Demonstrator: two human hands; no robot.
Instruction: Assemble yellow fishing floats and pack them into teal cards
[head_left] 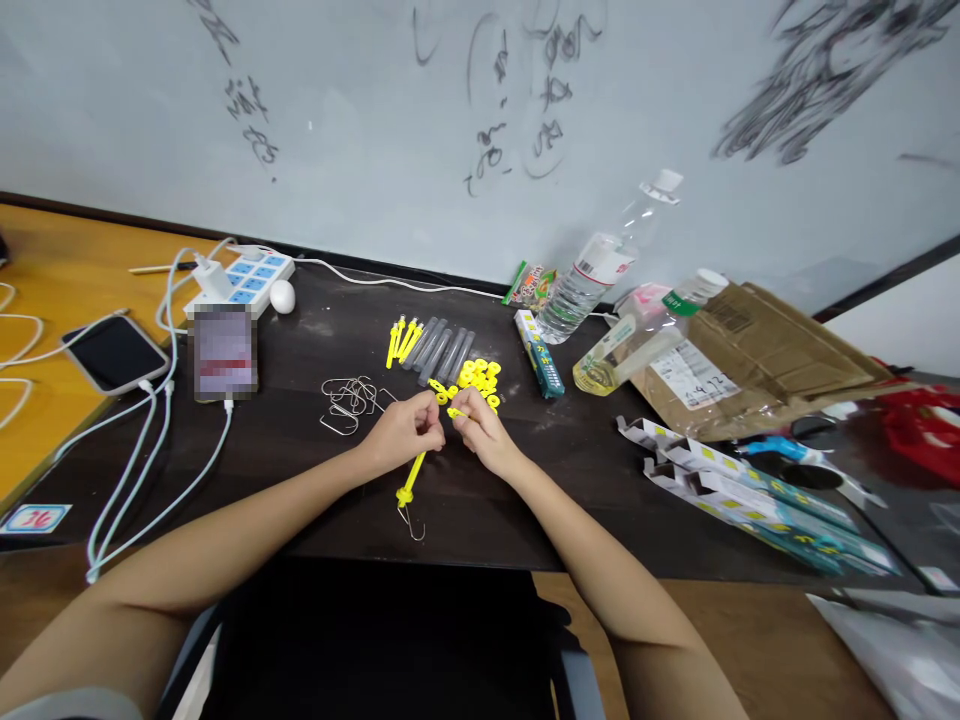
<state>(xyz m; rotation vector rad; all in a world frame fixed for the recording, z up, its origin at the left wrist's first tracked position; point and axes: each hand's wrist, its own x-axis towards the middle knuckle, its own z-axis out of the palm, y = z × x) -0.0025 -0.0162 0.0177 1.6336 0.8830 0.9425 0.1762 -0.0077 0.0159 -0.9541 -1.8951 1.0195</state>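
Bare forearms [247, 530] reach over a dark table [495, 530]; a yellow stick [413, 474] slants between them

2 hands meet above the near half of the table; the left hand [405, 437] has its fingers pinched around the far end of the yellow stick; the right hand [484, 437] grasps a small yellow piece [454, 412] between its fingertips. The stick lies on the left hand's side, so that hand is the nearer of the 2; its long axis runs from the left fingertips down toward the near table edge, leaning a little left; the yellow piece sits beyond the stick's upper end and to its right, close but apart. At the stick's near end, a knobbly collar gives way to a thin, bent wire hook [417, 532].

Just beyond the right hand, glossy yellow rings [480, 375] make a loose, rounded heap; behind the hands, smooth clear tubes [450, 350] lie side by side, with slim yellow rods [405, 340] to their left. Shiny metal hooks [349, 405] tangle left of the left hand; farther right stand 2 transparent plastic bottles [576, 295], beside a creased brown paper parcel [757, 350]; the table top looks smooth, with faint pale smudges.
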